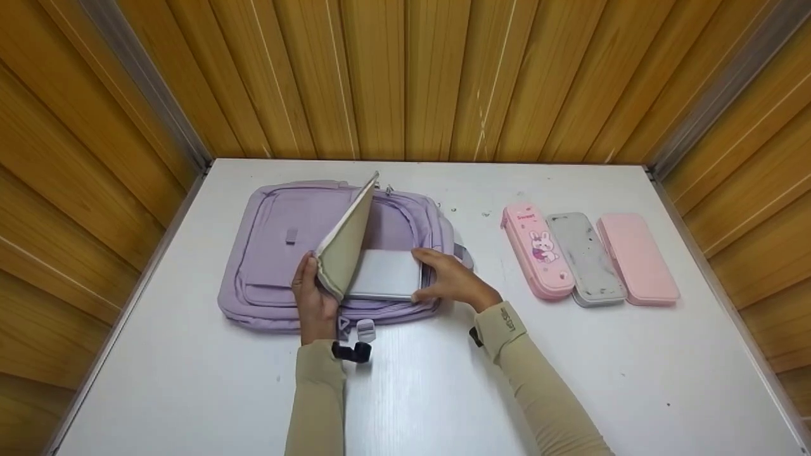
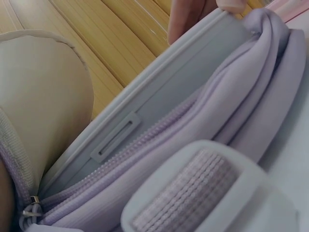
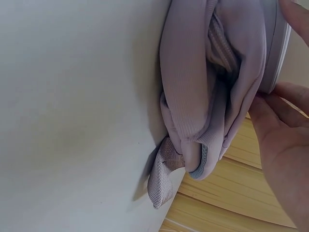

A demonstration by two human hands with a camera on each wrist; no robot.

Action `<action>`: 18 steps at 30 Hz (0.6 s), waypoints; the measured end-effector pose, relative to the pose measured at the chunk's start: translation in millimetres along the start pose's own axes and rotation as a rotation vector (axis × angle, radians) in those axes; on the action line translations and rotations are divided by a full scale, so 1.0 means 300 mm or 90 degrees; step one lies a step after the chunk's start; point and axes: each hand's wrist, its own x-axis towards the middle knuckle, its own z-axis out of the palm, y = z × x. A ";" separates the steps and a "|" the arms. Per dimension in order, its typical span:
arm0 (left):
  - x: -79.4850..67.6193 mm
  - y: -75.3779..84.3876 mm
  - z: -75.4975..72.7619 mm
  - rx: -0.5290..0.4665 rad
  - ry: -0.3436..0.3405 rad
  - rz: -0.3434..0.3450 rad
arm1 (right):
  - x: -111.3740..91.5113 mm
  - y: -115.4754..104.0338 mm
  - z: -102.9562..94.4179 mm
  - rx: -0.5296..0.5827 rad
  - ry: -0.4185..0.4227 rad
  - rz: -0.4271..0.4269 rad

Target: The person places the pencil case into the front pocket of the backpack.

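Note:
A lilac backpack [image 1: 298, 221] lies on the white table with its front compartment unzipped. My left hand [image 1: 315, 304] grips the edge of the raised flap [image 1: 345, 247], whose beige lining faces right. Inside the opening sits a flat, pale grey box [image 1: 386, 272]. My right hand [image 1: 453, 278] holds the box at its right end, thumb and fingers spread along that side. In the left wrist view, the box's side wall [image 2: 164, 92] with a slotted tab rises above the zipper teeth [image 2: 145, 133]. The right wrist view shows fingers [image 3: 292, 94] against the box's end.
To the right lie a pink pencil case with a rabbit picture [image 1: 538, 250], a scuffed grey case [image 1: 586, 259] and a plain pink case [image 1: 637, 259]. A strap buckle [image 1: 365, 330] hangs at the bag's front. Wood-look panels [image 1: 418, 82] wall the table's back and sides.

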 end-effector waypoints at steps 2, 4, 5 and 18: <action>-0.002 0.000 0.002 0.004 0.006 0.000 | 0.003 -0.002 0.002 -0.005 -0.002 -0.001; -0.003 0.000 0.003 0.009 0.007 0.000 | 0.006 -0.004 0.003 -0.010 -0.002 -0.004; -0.003 0.000 0.003 0.012 0.007 0.001 | 0.008 -0.006 0.004 -0.010 -0.002 -0.005; -0.003 -0.002 0.003 -0.010 -0.005 0.007 | 0.056 -0.040 0.026 -0.027 -0.026 0.005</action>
